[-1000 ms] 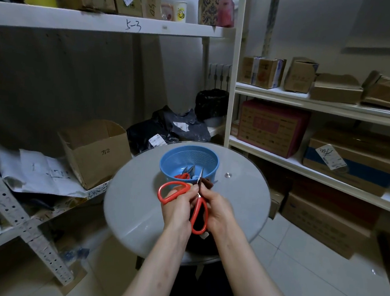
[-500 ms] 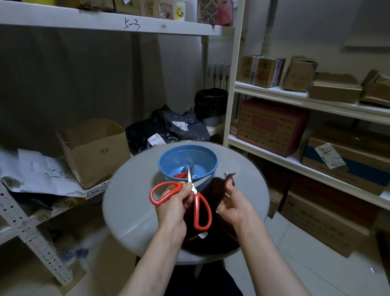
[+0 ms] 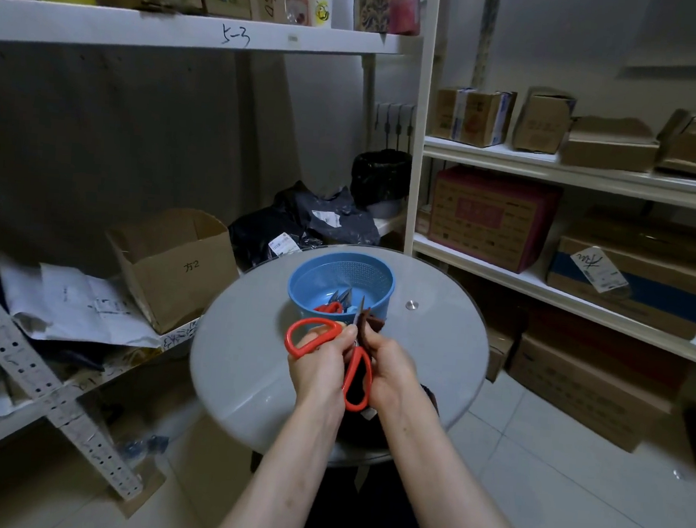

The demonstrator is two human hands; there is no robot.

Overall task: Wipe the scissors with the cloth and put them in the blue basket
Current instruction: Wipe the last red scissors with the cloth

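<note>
Over the near half of the round grey worktop (image 3: pixel 247 364), the left hand (image 3: pixel 321 370) holds orange-handled scissors (image 3: pixel 312 323) in a closed grip. The right hand (image 3: pixel 392 369) pinches dark brown cloth (image 3: pixel 375 322) on the blades, just beside the blue mesh basket (image 3: pixel 378 303).

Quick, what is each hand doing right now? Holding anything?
Left hand: closed, gripping the red-handled scissors.
Right hand: closed, pinching the dark cloth against the scissors' blade.
</note>
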